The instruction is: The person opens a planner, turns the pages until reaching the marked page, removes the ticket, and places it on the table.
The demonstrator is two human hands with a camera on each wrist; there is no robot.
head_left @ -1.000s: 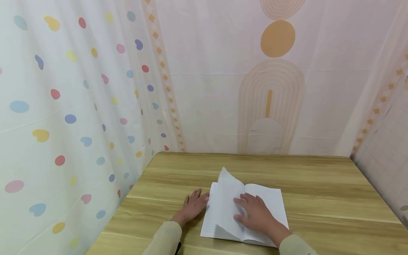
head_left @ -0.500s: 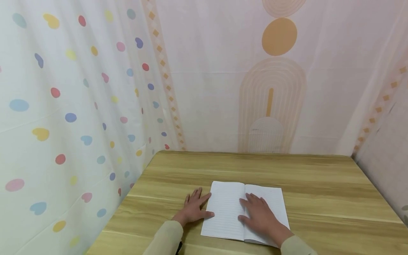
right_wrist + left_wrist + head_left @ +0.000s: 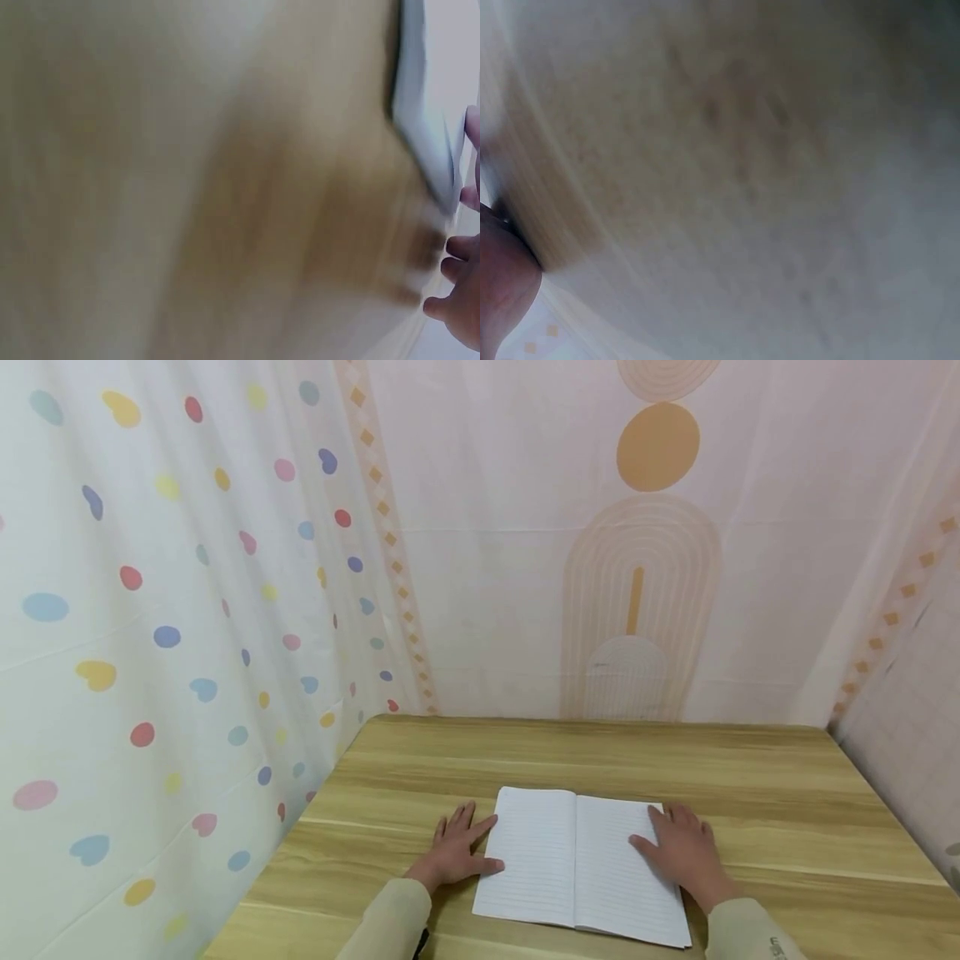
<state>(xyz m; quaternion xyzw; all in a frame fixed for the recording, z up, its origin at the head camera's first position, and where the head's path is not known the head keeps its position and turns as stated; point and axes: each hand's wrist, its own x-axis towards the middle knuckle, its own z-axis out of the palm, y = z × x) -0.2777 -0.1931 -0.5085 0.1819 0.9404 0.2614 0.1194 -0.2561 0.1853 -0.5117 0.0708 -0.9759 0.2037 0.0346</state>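
A notebook point(image 3: 536, 860) with white lined pages lies flat and opened in front of me. At its left edge is my left hand point(image 3: 452, 852), fingers spread; the thumb and index fingertip rest on the left page's margin. Over the right edge lies my right hand point(image 3: 686, 852), its thumb and index finger on the right page and the other fingers past the edge. In the right wrist view the notebook's corner point(image 3: 427, 120) shows beside the fingertips of my right hand point(image 3: 465, 289). Only a blurred part of my left hand point(image 3: 506, 277) appears in the left wrist view.
The notebook lies on a wood-grain table point(image 3: 420, 760). Behind the table hangs a pale curtain point(image 3: 487, 610) with arch and circle prints. A white curtain with coloured dots point(image 3: 195, 610) runs along the left side.
A page that stood raised has come down flat on the left side. My right hand has slid from near the spine to the right edge. My left thumb has come onto the left page.
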